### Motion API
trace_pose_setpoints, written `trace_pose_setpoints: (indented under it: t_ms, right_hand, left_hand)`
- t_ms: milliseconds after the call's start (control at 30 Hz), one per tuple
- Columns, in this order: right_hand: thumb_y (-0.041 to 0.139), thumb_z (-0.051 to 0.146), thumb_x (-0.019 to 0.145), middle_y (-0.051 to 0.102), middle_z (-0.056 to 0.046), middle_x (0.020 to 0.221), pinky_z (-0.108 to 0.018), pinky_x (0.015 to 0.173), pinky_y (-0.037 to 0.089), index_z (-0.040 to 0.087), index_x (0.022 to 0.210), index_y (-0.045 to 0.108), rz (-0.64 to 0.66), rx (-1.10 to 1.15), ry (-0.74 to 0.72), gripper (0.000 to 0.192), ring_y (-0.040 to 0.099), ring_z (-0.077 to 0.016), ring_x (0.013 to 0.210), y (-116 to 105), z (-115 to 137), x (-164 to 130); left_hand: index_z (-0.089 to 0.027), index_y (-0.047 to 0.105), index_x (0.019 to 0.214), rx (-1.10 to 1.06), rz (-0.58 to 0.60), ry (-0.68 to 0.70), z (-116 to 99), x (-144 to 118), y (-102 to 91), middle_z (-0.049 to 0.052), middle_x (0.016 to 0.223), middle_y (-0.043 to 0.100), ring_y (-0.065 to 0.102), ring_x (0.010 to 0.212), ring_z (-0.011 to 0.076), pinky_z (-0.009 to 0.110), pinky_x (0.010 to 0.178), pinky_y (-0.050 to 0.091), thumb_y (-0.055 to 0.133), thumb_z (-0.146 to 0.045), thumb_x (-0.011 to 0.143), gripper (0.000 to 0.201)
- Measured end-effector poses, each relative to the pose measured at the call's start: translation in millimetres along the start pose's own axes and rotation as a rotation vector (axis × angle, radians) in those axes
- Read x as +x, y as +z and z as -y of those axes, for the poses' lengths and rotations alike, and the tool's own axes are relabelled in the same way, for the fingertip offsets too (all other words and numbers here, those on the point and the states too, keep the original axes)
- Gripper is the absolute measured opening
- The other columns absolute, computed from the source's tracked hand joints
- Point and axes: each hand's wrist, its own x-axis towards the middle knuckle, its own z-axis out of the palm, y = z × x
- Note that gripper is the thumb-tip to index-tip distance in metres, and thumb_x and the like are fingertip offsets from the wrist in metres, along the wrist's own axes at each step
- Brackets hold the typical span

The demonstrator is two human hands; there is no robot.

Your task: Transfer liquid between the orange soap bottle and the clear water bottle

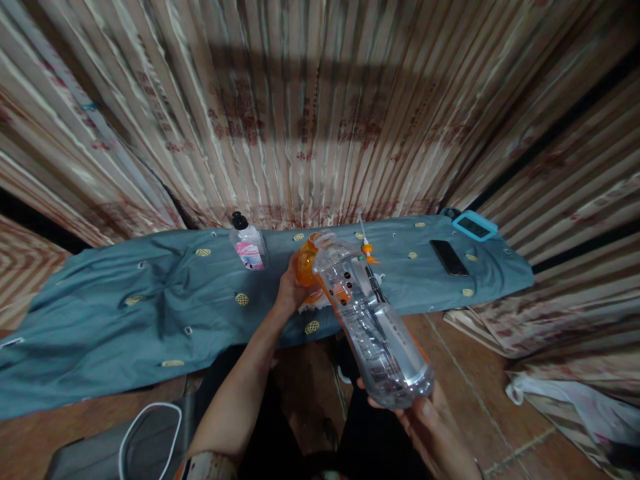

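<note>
At the left of the cloth-covered counter (125, 267), a black-capped bottle (249, 247) stands upright. To its right, the left hand (291, 288) has its fingers closed around an orange bottle (305, 265). The neck end of a large clear bottle (377, 327) is at the orange bottle; whether the two touch cannot be determined. The clear bottle is held tilted above the counter's front edge, base toward the wearer. The right hand (427, 427) grips this base, fingers partly open to its width, thumb along the side.

Handling: the clear bottle appears to be thin plastic, probably light, smooth and liable to dent or slip. Support the base and steady the body without squeezing.

Behind the clear bottle lies an orange pump (368, 250). Farther right are a phone (449, 258) and a blue-framed device (475, 227).
</note>
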Motion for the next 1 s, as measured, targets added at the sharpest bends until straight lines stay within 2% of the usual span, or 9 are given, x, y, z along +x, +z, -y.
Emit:
trace_pose_setpoints:
  t_ms: [133,333,500,667,800,1000]
  right_hand:
    - [0.084,0.046,0.073,0.081,-0.007,0.113,-0.041,0.081,0.062,0.034,0.12,0.069,-0.01,0.008,0.002,0.051,0.078,-0.0305,0.093,2,1,-1]
    - [0.085,0.047,0.071,0.083,-0.008,0.11,-0.043,0.078,0.064,0.031,0.116,0.071,-0.047,0.014,-0.002,0.05,0.079,-0.0328,0.091,6,3,-2]
    - [0.086,0.044,0.071,0.083,-0.004,0.11,-0.038,0.078,0.063,0.036,0.117,0.071,-0.04,0.024,0.008,0.049,0.08,-0.0286,0.089,8,4,-1]
    - [0.087,0.046,0.069,0.082,-0.004,0.109,-0.042,0.077,0.064,0.036,0.119,0.069,-0.006,0.036,-0.013,0.054,0.079,-0.0302,0.089,10,5,1]
    - [0.086,0.046,0.07,0.081,-0.005,0.115,-0.042,0.078,0.063,0.035,0.117,0.071,-0.002,0.037,-0.015,0.05,0.077,-0.0314,0.096,10,5,1]
    - [0.086,0.044,0.071,0.082,-0.004,0.112,-0.04,0.075,0.063,0.037,0.121,0.069,-0.007,0.034,-0.012,0.054,0.078,-0.0299,0.092,9,6,0]
  left_hand:
    - [-0.021,0.048,0.128,-0.039,-0.005,-0.02,2,1,0.1,0.007,0.111,0.072,0.071,0.1,0.0254,0.039,0.089,0.058,0.089,-0.028,0.052,0.087]
    - [-0.021,0.046,0.132,-0.075,0.023,-0.008,6,0,-0.3,0.009,0.117,0.07,0.07,0.102,0.0255,0.042,0.092,0.056,0.087,-0.032,0.054,0.089]
    - [-0.021,0.048,0.13,-0.026,0.005,-0.054,-2,-1,-2.5,0.008,0.111,0.072,0.071,0.096,0.0256,0.04,0.088,0.057,0.086,-0.031,0.054,0.086]
    - [-0.021,0.05,0.128,-0.02,0.007,-0.044,-11,-2,-4.6,0.007,0.109,0.073,0.072,0.092,0.0233,0.035,0.081,0.058,0.084,-0.03,0.059,0.077]
    - [-0.019,0.049,0.13,-0.009,0.011,-0.042,-13,-3,-5.8,0.009,0.111,0.072,0.072,0.094,0.0253,0.039,0.083,0.058,0.083,-0.03,0.059,0.08]
    - [-0.019,0.049,0.13,-0.006,0.013,-0.047,-13,-4,-5.6,0.007,0.109,0.072,0.071,0.095,0.0252,0.039,0.085,0.058,0.082,-0.032,0.06,0.079]
